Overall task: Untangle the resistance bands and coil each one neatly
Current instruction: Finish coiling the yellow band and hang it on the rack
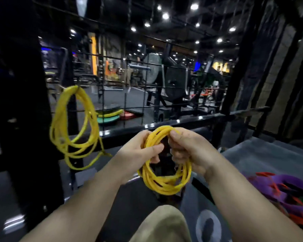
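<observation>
Head view: left hand [143,151] and right hand [189,151] are gripping a round, tubular yellow band [164,182] coil hanging between them.

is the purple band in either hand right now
No, the purple band lies off to the right, while the left hand and the right hand both grip the yellow band.

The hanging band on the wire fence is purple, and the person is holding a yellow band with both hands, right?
Not quite. The hanging band on the wire fence is yellow, not purple, as the head view shows. The rest is right: the person is holding a yellow band with both hands, the left hand and the right hand.
</observation>
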Demonstrator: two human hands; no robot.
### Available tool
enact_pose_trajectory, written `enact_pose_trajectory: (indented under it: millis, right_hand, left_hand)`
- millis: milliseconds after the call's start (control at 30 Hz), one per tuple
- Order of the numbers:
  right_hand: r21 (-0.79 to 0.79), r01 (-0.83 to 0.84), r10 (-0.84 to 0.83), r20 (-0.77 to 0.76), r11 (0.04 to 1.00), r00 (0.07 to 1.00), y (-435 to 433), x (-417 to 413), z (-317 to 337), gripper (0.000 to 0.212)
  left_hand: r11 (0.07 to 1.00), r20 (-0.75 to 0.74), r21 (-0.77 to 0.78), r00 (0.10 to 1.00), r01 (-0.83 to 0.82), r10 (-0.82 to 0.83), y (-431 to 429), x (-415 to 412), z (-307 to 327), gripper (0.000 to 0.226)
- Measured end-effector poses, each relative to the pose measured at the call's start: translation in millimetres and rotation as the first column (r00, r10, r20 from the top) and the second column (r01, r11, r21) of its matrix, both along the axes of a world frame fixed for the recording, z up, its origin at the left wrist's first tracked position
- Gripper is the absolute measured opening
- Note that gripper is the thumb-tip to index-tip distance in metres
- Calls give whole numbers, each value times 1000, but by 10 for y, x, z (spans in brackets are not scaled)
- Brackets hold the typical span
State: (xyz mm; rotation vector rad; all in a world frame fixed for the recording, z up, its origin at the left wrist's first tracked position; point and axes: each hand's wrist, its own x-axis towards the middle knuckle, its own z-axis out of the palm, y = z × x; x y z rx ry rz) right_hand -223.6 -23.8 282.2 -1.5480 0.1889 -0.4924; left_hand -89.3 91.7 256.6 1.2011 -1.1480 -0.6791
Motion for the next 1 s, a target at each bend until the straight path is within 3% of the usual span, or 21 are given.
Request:
enact_pose_trajectory:
  millis: [133, 233, 300, 467, 567, 633, 800, 1000]
  right_hand:
    - [22, -139, 137, 60, 990, 989, 167, 426, 196, 26]
    - [-25, -193, 195, 89, 981, 977, 280, 702, 323, 26]
    - [-81, -209, 216, 99, 975, 971, 351, 877, 411, 27]
    - [-243, -152, 178, 88, 958, 980, 540, 1299, 634, 32]
    - [-325, -50, 86, 97, 944, 992, 639, 1485, 739, 25]
    - [-410, 40, 6, 111, 911, 994, 696, 1577, 806, 21]
    - [-483, 159, -67, 201, 861, 977, 709, 1787, 860, 23]
    - [-482, 128, -55, 161, 867, 985, 726, 1926, 858, 21]
  left_hand:
    - [982, 18, -81, 985, -168, 170, 276, 211, 79, 19]
    - [945, -47, -173, 961, -277, 273, 439, 310, 194, 4]
    - [902, -88, -208, 926, -378, 367, 556, 364, 299, 6]
    - [747, 75, -251, 757, -615, 649, 783, 608, 508, 4]
    - [629, 161, -289, 610, -722, 775, 882, 725, 620, 4]
    - [576, 197, -310, 541, -757, 818, 936, 755, 703, 6]
    - [545, 268, -298, 479, -784, 836, 999, 792, 832, 5]
    - [499, 325, -263, 411, -826, 852, 999, 849, 841, 9]
